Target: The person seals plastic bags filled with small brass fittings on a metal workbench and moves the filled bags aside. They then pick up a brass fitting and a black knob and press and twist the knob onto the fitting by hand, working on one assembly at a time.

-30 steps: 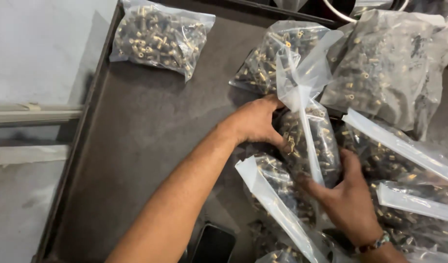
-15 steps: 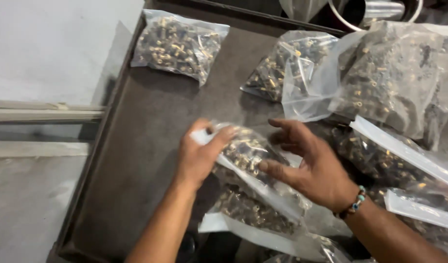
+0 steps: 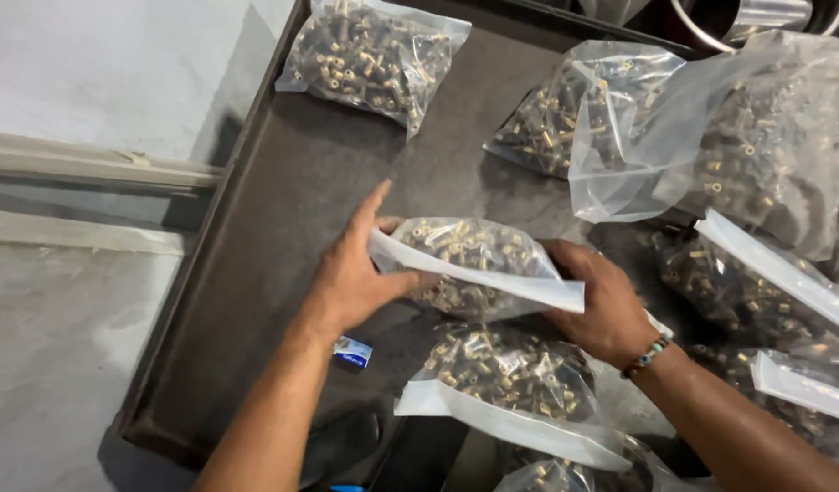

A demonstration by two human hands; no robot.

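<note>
Hands at a clear bag (image 3: 474,264) of small brass parts, held just above a dark tray (image 3: 283,228). Left hand (image 3: 355,273) grips the bag's left end, thumb on top, fingers curled under the folded flap. Right hand (image 3: 602,305) clasps the right end, fingers closed around it. Second bag (image 3: 506,378) lies directly below, nearer the viewer. Third bag (image 3: 374,55) sits apart at the tray's far corner. Further bags (image 3: 747,155) are heaped at right. Small blue-and-white packet (image 3: 353,352) lies beside the left wrist.
</note>
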